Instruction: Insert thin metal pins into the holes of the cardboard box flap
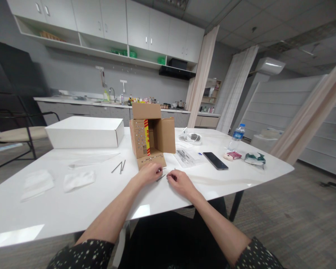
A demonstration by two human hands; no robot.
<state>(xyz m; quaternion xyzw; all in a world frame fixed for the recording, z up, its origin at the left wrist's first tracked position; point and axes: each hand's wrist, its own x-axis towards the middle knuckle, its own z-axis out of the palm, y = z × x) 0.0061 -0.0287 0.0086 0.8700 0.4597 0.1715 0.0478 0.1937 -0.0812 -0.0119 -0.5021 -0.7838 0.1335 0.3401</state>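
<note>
My left hand [150, 172] is closed, its wrist side by the front flap of an open cardboard box [141, 139]. Its fingertips are pinched; whatever they hold is too small to make out. Close below those fingers, a thin dark rod [161, 178] lies at a slant. My right hand [180, 180] rests on the table a little to the right, fingers curled together, with a small dark bit showing at the tips that I cannot name. Small dots, perhaps beads or studs, cover the box's left flap and front flap. Several thin metal rods [120, 167] lie left of the box.
On the white table [100, 201] stand a long white box [83, 131] and a water bottle [237, 137]. A phone [215, 160], a clear plastic bag [187, 157], a pink packet [233, 155], a green-and-white wrapper [254, 159] and crumpled white tissue [79, 181] lie around.
</note>
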